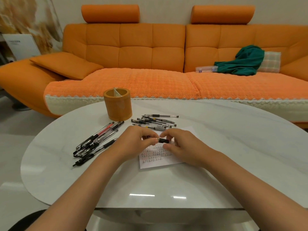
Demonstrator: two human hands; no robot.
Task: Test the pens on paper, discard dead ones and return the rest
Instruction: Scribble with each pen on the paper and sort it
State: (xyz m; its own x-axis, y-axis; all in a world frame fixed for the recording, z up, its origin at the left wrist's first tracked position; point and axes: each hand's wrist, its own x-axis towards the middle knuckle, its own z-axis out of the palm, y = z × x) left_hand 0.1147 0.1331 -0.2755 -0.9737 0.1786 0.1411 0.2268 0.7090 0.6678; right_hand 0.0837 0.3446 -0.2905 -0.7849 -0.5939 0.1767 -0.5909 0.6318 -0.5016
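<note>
Pinching one pen between your left hand and right hand above the paper, you risk mixing piles if it slips.

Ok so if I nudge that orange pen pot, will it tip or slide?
Probably slide: the pen pot looks squat and wide-based, and the table is glossy. No pens stick out of it, so it is likely light. Its round wall might roll if knocked over.

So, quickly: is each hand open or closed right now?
Left hand: closed, pinching one end of the pen.
Right hand: closed, pinching the other end of it.
</note>
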